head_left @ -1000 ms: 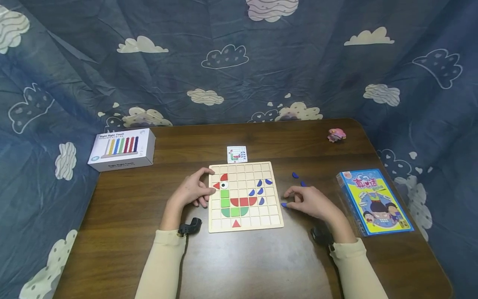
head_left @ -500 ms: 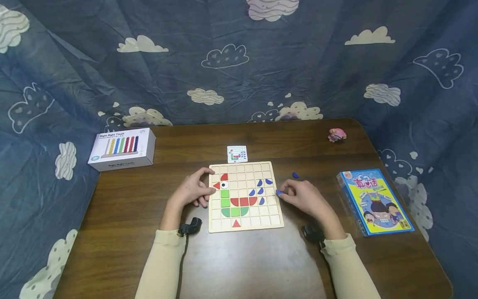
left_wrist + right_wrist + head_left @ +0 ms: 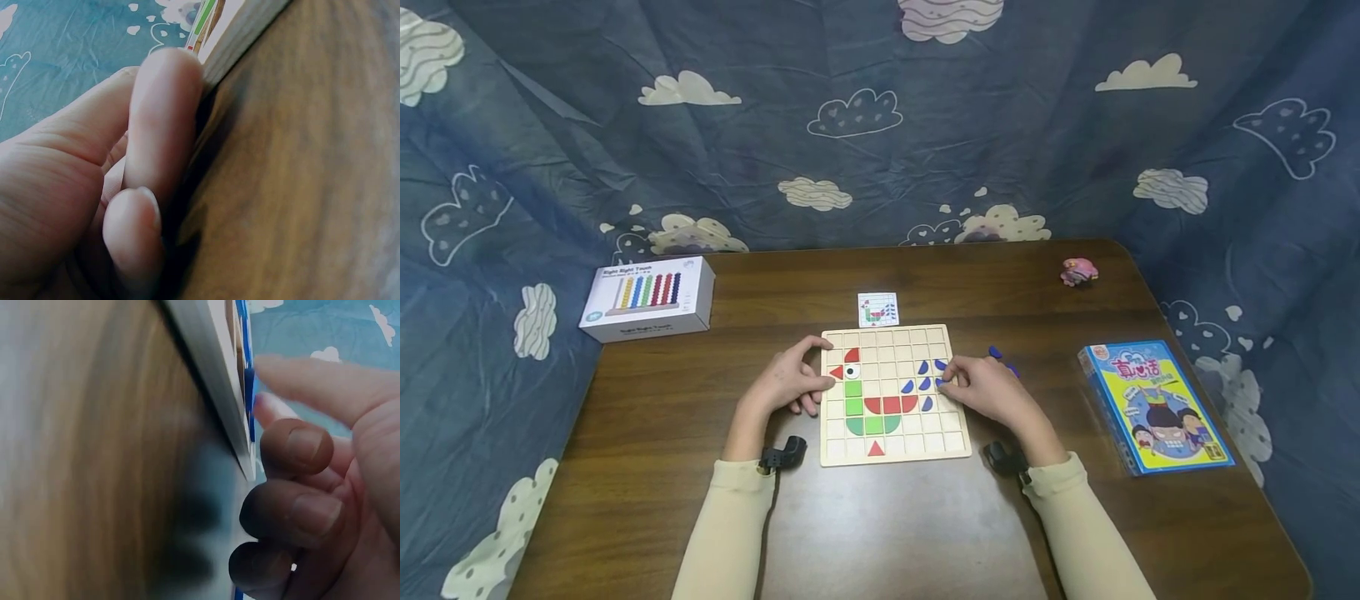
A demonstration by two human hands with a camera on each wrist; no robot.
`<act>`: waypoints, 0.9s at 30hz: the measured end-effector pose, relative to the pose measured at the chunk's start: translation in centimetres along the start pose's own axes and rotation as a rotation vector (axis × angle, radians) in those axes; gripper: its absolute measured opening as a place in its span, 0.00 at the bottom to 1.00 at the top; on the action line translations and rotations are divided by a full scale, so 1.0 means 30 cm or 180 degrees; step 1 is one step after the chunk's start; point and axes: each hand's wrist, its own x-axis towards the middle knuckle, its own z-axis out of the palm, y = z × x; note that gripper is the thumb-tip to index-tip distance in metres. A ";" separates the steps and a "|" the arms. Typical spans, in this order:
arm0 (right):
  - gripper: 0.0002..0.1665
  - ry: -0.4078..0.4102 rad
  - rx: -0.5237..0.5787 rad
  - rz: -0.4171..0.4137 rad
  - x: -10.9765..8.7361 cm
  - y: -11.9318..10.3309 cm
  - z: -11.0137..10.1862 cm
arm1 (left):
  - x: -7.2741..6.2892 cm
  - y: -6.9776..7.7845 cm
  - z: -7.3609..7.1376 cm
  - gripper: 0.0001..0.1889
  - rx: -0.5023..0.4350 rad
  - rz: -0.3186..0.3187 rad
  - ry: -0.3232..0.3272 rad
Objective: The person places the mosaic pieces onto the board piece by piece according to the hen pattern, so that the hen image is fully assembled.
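Note:
A square wooden grid board [image 3: 925, 444] lies on the table with a bird-like pattern of red, green and blue pieces. Resting at its left edge, my left hand [image 3: 786, 383] touches the board with index finger and thumb spread apart. The left wrist view shows its fingertips beside the board's edge [image 3: 240, 47]. My right hand [image 3: 992, 387] pinches a blue half-moon piece [image 3: 940, 382] over the right-hand cells, mostly hidden by the fingertips. Several blue half-moon pieces [image 3: 924, 384] sit in nearby cells. A red triangle [image 3: 876, 448] lies in the bottom row.
A small pattern card [image 3: 877, 310] lies behind the board. Two loose blue pieces [image 3: 995, 352] lie right of it, partly behind my right hand. A white box [image 3: 647, 298] stands back left, a blue-yellow box [image 3: 1156, 407] at right, and a pink figurine [image 3: 1078, 272] back right.
My right hand has picked a blue piece off the table and carried it left, from beside the board to over its right-hand cells. The left hand stays at the board's left edge.

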 end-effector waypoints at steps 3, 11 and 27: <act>0.12 0.0022 -0.0053 0.0012 0.001 -0.006 0.003 | -0.002 0.000 -0.001 0.34 -0.0007 -0.0001 -0.0012; 0.13 0.0142 0.0094 0.0099 0.001 0.032 -0.028 | -0.001 0.000 -0.001 0.34 -0.0043 -0.0013 -0.0011; 0.23 0.0578 -0.0316 0.0913 0.025 0.190 -0.125 | -0.003 0.002 -0.003 0.33 -0.0014 -0.0036 -0.0004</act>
